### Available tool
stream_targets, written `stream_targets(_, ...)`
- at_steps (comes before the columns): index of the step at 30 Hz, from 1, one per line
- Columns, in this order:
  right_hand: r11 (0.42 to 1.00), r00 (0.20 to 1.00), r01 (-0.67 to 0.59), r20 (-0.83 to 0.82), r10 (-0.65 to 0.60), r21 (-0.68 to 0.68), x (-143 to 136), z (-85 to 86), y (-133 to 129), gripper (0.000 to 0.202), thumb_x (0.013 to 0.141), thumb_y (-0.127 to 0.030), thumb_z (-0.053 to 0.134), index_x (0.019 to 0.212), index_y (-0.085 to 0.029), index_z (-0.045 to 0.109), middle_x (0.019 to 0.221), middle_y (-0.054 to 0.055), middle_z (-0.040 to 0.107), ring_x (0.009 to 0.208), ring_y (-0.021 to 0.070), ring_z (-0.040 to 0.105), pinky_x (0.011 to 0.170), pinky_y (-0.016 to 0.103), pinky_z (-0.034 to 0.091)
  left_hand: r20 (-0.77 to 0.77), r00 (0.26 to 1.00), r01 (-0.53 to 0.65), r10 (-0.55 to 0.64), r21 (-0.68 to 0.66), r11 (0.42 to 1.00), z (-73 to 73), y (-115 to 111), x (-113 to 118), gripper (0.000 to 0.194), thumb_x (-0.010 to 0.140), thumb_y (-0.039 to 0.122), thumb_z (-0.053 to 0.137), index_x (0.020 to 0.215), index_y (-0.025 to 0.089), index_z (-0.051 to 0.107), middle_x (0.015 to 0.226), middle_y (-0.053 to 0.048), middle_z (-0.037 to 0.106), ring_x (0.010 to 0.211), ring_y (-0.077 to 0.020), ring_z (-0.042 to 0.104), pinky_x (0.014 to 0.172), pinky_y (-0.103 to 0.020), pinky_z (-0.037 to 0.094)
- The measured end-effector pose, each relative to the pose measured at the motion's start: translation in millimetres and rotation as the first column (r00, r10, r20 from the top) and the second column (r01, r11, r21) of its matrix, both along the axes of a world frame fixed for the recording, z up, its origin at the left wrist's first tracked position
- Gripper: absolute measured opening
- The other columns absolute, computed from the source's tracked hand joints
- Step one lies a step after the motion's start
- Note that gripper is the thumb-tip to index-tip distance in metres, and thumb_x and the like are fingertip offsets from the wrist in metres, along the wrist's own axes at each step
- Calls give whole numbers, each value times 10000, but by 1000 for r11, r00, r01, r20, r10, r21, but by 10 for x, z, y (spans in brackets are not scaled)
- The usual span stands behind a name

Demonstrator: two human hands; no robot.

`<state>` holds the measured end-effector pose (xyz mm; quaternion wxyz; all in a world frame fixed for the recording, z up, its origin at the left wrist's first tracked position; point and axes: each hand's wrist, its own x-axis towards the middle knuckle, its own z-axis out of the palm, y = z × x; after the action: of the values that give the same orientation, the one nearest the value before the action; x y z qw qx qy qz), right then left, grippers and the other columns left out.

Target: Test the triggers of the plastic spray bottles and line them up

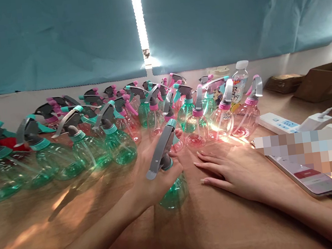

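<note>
My left hand (154,178) is wrapped round the neck of a green spray bottle (174,194) with a grey and teal trigger head. That bottle stands upright on the wooden table (221,230), and my fingers partly cover its neck and trigger. To its right, my right hand (224,172) lies flat on the table, fingers stretched out, holding nothing. Beyond the hands stand several pink spray bottles (196,133). Over on the left is a row of green spray bottles (120,148), their heads tilted various ways.
A phone (308,175) lies at the right, partly blurred out, beside a white power strip (277,123) with plugs and cables. Farther back are a clear drink bottle (240,77) and an open cardboard box (324,82). Teal cloth (52,37) and a bright light tube (139,18) hang behind.
</note>
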<state>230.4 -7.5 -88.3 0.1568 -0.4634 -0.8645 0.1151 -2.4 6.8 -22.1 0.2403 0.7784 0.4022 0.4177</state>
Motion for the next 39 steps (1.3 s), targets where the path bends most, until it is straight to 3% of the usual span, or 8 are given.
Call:
stream_targets(8,1000,999,-6,43,7,-11,1,35,-1,509,943,-481,501,1375,-215,538,1453,102,479,1359,324,413,1085,544,384,-8,1000,-18,18,12,1000,-6,3,-14,152,731,141,535,811,230,628,720,1,589,621,-148,556,748,-370,539)
stream_targets(12,1000,997,-9,79,9,-4,-2,52,-4,500,948,-468,498,1376,-212,537,1462,96,468,1365,317,405,1094,531,379,28,1000,-12,12,-22,1000,47,-21,7,147,714,153,529,809,221,618,791,-11,618,626,-142,555,639,-310,505)
stream_targets(18,1000,1000,5,30,-5,0,5,19,-6,507,937,-489,513,1378,-240,534,1461,86,470,1373,321,389,1111,551,345,34,999,-19,22,-66,998,123,-45,43,242,718,168,494,934,208,598,710,25,569,523,-115,483,526,-270,429)
stream_targets(23,1000,999,-9,47,9,-14,8,5,1,531,947,-493,488,1385,-194,524,1482,104,428,1382,322,373,1112,549,343,40,999,-3,6,-75,997,118,-40,29,150,698,149,506,835,202,535,737,26,553,574,-110,489,513,-239,404)
stream_targets(28,1000,996,-10,86,12,-16,10,28,8,544,946,-495,491,1389,-181,517,1485,107,423,1385,327,365,1120,546,333,51,999,4,0,-79,997,122,-44,38,191,699,146,495,875,205,542,776,21,566,549,-97,441,512,-242,381)
stream_targets(33,1000,995,-3,101,5,-18,-11,83,-4,530,941,-473,512,1391,-194,516,1478,105,437,1382,330,371,1112,550,345,5,1000,-4,5,-63,998,113,-10,30,241,690,159,503,912,215,578,653,45,476,495,-101,369,471,-246,330)
stream_targets(39,1000,998,-1,64,3,-21,-16,76,-10,523,930,-459,540,1385,-201,527,1473,107,451,1378,332,377,1114,540,348,-37,999,-27,26,-37,999,65,-10,14,248,737,186,504,964,210,601,661,37,486,511,-105,401,533,-257,419)
